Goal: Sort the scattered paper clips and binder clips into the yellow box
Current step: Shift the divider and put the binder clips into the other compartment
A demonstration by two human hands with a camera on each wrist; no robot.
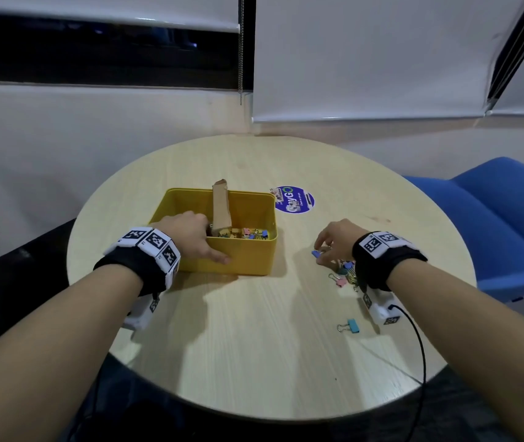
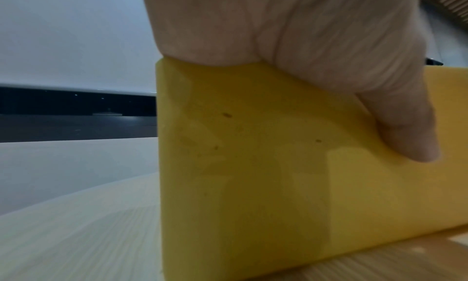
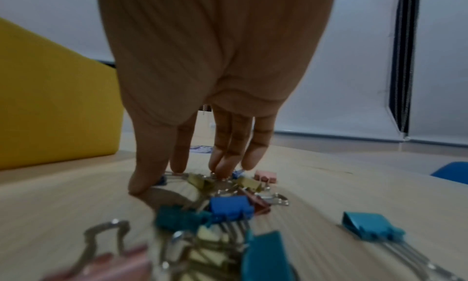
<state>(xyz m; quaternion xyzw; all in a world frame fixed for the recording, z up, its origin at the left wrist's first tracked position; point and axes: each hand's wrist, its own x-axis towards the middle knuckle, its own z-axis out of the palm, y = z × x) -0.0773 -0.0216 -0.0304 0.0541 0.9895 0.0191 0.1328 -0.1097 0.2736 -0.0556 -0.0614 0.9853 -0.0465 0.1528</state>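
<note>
Here, left hand (image 1: 187,232): grips near-left rim of yellow box (image 1: 248,261), centre frame.
Right hand (image 1: 337,240): pinches a blue binder clip (image 1: 315,253), right of centre.
Loose clips (image 1: 345,275): piled under right wrist.
Sticker (image 1: 293,199): "GO" readable, rest blurred.

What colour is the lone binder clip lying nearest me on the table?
Teal-blue with silver wire handles; the binder clip shows best in the head view.

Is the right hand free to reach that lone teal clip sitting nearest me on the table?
Probably yes: the teal clip lies alone on bare table just behind the right hand, nothing between; the hand is busy pinching a blue clip.
</note>
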